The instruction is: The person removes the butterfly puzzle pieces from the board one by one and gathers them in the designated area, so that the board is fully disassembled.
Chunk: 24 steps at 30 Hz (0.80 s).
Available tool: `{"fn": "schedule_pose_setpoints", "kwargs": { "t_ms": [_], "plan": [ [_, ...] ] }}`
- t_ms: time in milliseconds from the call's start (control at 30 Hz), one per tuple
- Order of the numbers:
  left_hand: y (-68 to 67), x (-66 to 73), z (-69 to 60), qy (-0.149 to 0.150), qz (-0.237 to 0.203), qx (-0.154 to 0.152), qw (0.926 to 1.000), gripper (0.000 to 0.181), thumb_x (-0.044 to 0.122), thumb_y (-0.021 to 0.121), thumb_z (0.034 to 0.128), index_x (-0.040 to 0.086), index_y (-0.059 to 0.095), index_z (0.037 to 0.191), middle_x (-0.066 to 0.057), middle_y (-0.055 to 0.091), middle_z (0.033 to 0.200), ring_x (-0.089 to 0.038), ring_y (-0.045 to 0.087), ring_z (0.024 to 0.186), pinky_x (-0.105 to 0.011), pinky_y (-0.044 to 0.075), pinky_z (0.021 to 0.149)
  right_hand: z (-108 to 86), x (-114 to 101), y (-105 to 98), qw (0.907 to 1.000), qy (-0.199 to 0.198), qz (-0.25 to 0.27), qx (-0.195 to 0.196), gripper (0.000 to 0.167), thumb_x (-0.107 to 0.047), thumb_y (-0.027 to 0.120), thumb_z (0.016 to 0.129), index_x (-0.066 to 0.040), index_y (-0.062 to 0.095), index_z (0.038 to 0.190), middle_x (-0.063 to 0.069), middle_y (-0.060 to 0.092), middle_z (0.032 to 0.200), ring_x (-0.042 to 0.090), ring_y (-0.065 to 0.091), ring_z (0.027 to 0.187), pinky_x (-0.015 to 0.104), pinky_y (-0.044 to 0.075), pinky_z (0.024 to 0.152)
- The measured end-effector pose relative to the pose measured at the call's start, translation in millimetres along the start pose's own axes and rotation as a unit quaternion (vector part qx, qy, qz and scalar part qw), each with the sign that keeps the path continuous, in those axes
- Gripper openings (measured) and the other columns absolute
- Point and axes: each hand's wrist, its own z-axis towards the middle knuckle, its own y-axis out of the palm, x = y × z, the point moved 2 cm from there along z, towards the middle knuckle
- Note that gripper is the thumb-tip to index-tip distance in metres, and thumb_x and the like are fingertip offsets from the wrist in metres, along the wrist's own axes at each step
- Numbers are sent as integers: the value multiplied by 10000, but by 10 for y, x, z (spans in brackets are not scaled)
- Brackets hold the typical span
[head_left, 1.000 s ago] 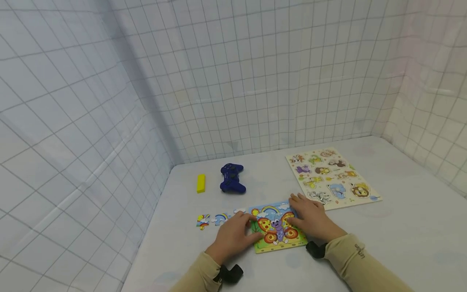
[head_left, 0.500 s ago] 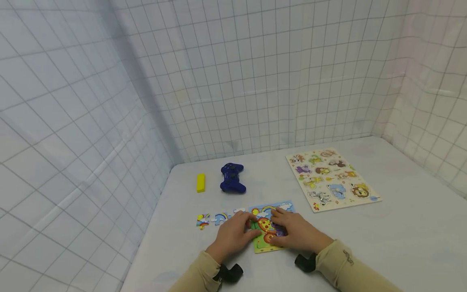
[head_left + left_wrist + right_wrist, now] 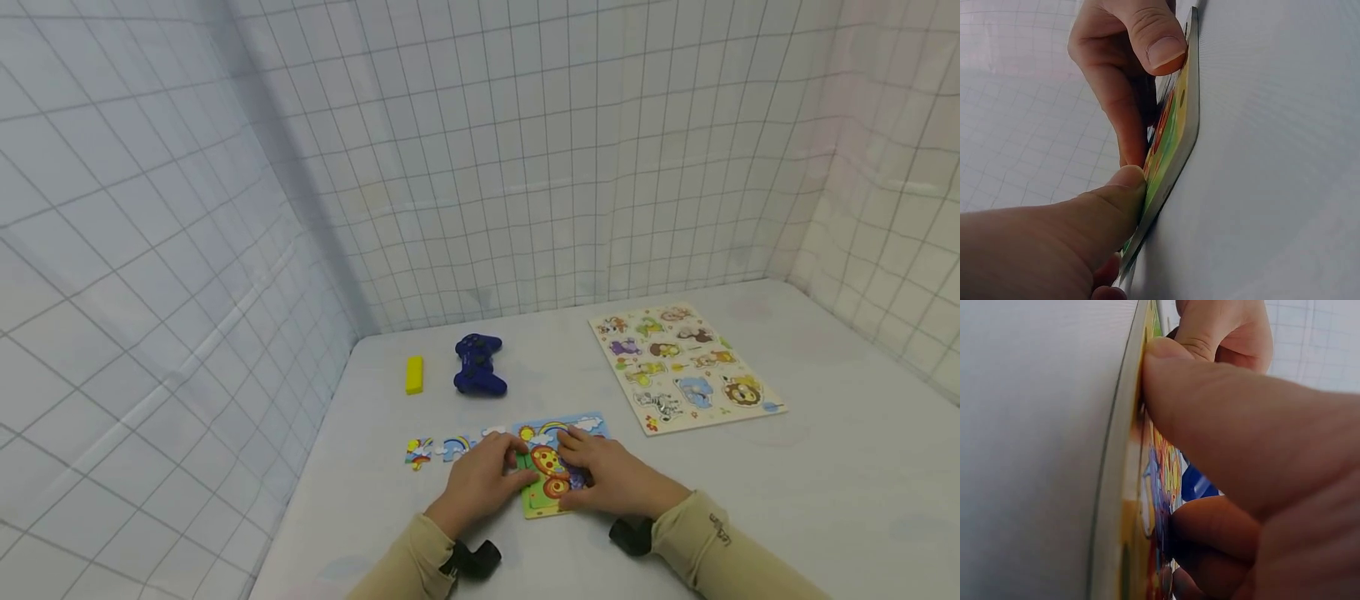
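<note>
A butterfly jigsaw puzzle (image 3: 543,498) in a flat board lies on the white table in front of me. My left hand (image 3: 480,483) holds the board at its left side, the thumb on its face and fingers at the edge, as the left wrist view also shows. Across the middle and right of the picture rests my right hand (image 3: 618,479), covering much of the butterfly. In the right wrist view its thumb (image 3: 1172,381) presses near the board's lower border, while the other fingers touch the picture. Loose puzzle pieces (image 3: 454,449) lie left of the board, one partly behind my left hand.
Beyond the puzzle stand a dark blue game controller (image 3: 477,365) and a yellow block (image 3: 415,375). At the back right lies a larger animal puzzle board (image 3: 711,398). White grid-patterned sheets (image 3: 525,167) wall in the table at the back and sides.
My right hand has moved left from the board's right edge onto the middle of the picture, then stayed there. The left hand keeps its place on the board.
</note>
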Motion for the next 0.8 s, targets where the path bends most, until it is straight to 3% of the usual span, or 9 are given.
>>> {"fn": "schedule_pose_setpoints", "kwargs": {
  "t_ms": [333, 800],
  "plan": [
    [-2, 16, -6, -188, -112, -97, 9997, 412, 483, 764, 910, 195, 646, 1180, 128, 529, 893, -39, 468, 687, -230, 393, 600, -3, 0, 5, 10000, -11, 24, 7, 858, -594, 700, 913, -42, 467, 1527, 168, 340, 1647, 424, 259, 1538, 674, 299, 1147],
    [-3, 11, -5, 5, -42, 21, 10000, 418, 489, 771, 903, 204, 631, 1174, 116, 531, 943, -34, 447, 678, -221, 384, 574, 14, 14, 8, 10000, -42, -21, 53, 856, -590, 709, 908, -33, 481, 1516, 157, 364, 1636, 405, 267, 1540, 663, 302, 1153]
  ]
}}
